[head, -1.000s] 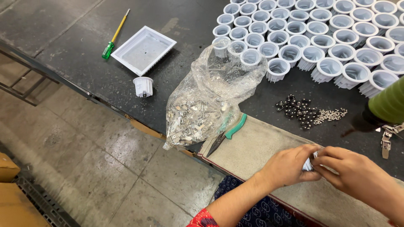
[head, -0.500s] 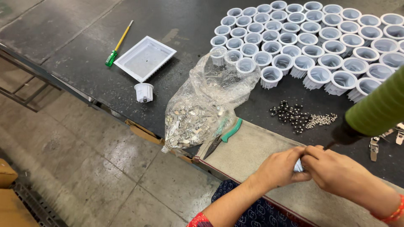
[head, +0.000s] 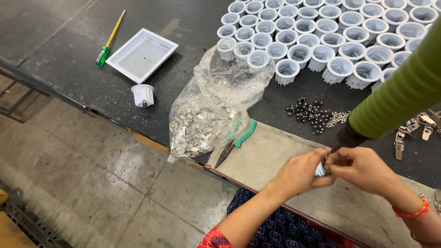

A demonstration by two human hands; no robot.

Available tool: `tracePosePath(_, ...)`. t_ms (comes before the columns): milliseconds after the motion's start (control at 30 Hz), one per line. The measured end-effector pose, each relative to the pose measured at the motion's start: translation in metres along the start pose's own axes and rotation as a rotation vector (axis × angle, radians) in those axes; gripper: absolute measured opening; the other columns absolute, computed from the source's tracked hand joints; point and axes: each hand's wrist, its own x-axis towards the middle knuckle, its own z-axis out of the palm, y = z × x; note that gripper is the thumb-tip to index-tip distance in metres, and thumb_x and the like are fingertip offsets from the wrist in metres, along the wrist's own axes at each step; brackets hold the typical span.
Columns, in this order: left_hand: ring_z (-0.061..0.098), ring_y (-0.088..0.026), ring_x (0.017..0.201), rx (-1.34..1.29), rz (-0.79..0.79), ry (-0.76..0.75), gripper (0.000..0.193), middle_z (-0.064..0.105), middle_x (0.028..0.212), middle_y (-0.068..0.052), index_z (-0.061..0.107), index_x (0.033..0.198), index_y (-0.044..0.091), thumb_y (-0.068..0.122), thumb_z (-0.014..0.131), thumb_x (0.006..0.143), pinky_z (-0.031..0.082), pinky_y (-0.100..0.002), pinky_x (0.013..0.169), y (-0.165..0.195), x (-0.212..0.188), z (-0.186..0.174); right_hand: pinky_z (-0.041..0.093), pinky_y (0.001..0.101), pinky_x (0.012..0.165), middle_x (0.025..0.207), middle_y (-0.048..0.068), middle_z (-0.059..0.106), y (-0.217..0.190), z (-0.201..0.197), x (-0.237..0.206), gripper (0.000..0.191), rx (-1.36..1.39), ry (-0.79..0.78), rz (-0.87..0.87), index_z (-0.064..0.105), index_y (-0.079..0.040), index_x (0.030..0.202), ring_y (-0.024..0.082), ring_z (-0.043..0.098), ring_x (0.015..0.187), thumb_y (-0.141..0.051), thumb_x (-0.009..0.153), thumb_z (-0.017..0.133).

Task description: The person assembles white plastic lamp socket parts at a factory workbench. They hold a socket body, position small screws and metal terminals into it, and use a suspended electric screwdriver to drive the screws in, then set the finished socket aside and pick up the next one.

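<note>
Pinched between both hands, a small white part [head: 320, 171], mostly hidden by the fingers, over the grey mat [head: 275, 156] at the near table edge; left hand [head: 301, 173] closed on it from nine o'clock, fingertips curled around its left side; right hand [head: 363, 169] closed on it from three o'clock, thumb and forefinger meeting above it; equally near, both touching; long axis not readable (too little of the part shows). Just above the part, at about one o'clock, the dark tip of a green hanging tool [head: 399, 96], slanting down from the upper right, its point near the right fingertips; touching or just apart, cannot tell.

Further out: at ten o'clock from the hands, green-handled pliers [head: 236, 143] lying on the mat's far corner, partly under a clear plastic bag [head: 216, 110] of small metal pieces; at twelve o'clock a scatter of black beads and small screws [head: 317, 115]; beyond, rows of white ribbed cups [head: 330, 36]; at three o'clock metal clips [head: 413, 128]; far off at ten o'clock a lone white cup [head: 143, 94], a white square tray [head: 142, 55] and a yellow-and-green screwdriver [head: 109, 39], all on the dark table [head: 59, 69].
</note>
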Motion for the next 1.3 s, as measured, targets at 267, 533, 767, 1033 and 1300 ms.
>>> tracePosePath(267,0.071,-0.037,0.105,-0.075,-0.064,-0.037,0.068,0.072,0.116,-0.017,0.055,0.136,0.007,0.024,0.086,0.078,0.059,-0.043,0.087,0.003,0.002,-0.012,0.057,0.0263,0.067,0.077,0.003,0.075,-0.008,0.004,-0.010,0.011,0.288,-0.055,-0.122,0.076,-0.003,0.087,0.007,0.067,0.074,-0.007,0.078,0.079)
tracePosePath(533,0.071,-0.038,0.105,-0.056,0.025,0.002,0.067,0.071,0.122,-0.017,0.051,0.137,0.005,0.021,0.084,0.081,0.059,-0.043,0.084,0.013,0.005,-0.026,0.055,0.0257,0.066,0.078,0.002,0.075,-0.033,-0.001,-0.018,0.010,0.246,-0.048,-0.054,0.075,-0.003,0.088,0.007,0.065,0.073,-0.006,0.079,0.079)
tracePosePath(767,0.073,-0.037,0.103,-0.047,0.015,0.002,0.066,0.071,0.120,-0.016,0.051,0.137,0.006,0.023,0.084,0.083,0.060,-0.042,0.083,0.014,0.005,-0.025,0.055,0.0254,0.068,0.081,0.002,0.075,-0.029,-0.001,-0.020,0.011,0.272,-0.049,-0.087,0.075,-0.003,0.092,0.006,0.066,0.076,-0.005,0.081,0.076)
tracePosePath(1033,0.073,-0.036,0.103,-0.044,0.010,-0.007,0.067,0.071,0.120,-0.017,0.050,0.138,0.006,0.024,0.083,0.083,0.060,-0.042,0.083,0.013,0.006,-0.025,0.055,0.0249,0.069,0.083,0.002,0.074,-0.021,0.000,-0.019,0.011,0.308,-0.059,-0.111,0.074,-0.002,0.092,0.006,0.066,0.078,-0.005,0.082,0.077)
tracePosePath(1300,0.073,-0.036,0.102,-0.028,-0.006,-0.043,0.066,0.071,0.117,-0.018,0.050,0.138,0.005,0.030,0.082,0.086,0.060,-0.043,0.083,0.013,0.006,-0.025,0.055,0.0249,0.070,0.085,0.001,0.076,-0.038,-0.015,-0.025,0.013,0.252,-0.015,-0.132,0.077,-0.003,0.098,0.007,0.066,0.078,-0.009,0.086,0.077)
